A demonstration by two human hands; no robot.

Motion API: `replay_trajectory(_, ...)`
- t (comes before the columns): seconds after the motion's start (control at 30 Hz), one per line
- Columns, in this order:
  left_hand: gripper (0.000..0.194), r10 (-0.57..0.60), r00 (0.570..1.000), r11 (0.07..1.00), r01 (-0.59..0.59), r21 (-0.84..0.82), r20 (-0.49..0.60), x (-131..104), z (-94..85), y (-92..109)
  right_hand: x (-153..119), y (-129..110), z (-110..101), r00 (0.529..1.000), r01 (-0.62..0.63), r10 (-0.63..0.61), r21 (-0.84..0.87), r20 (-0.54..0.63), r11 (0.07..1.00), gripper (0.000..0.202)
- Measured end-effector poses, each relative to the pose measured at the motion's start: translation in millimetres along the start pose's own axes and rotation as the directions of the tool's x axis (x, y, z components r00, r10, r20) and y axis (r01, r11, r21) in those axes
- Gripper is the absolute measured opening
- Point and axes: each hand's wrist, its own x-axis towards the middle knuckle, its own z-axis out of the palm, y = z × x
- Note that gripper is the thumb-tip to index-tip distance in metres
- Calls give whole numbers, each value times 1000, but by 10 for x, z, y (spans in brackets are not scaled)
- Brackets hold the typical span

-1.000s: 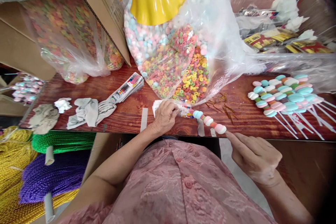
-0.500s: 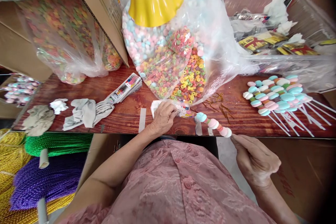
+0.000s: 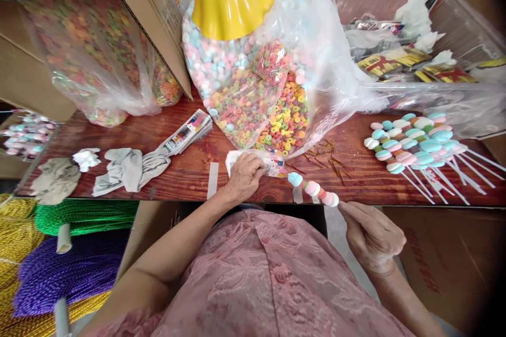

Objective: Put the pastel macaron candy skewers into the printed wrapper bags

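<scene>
The person wears a dusty-pink blouse [image 3: 233,274] with a raised, lacy pattern of leaf-like shapes in slightly paler and darker pinks. Round pink buttons [image 3: 280,277] run down a front placket, the nearer one looking larger. The left sleeve [image 3: 132,322] is the same pink, gathered and ruffled. Dark cloth [image 3: 317,217] shows beyond the hem. Both hands [image 3: 245,175] are bare.

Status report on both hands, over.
Left hand holding printed wrappers. Right hand gripping marshmallow skewer, its tip near them. Gold twist ties just beyond.
</scene>
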Motion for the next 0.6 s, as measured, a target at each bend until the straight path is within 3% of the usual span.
replay_trajectory(0.43,19,61,997,998,-60,-25,45,-10,18,-48,145,166,-11,991,-40,25,111,132,993,30)
replay_trajectory(0.6,17,-4,1000,998,5,-57,27,12,5,6,169,203,-3,989,31,-43,86,140,996,30)
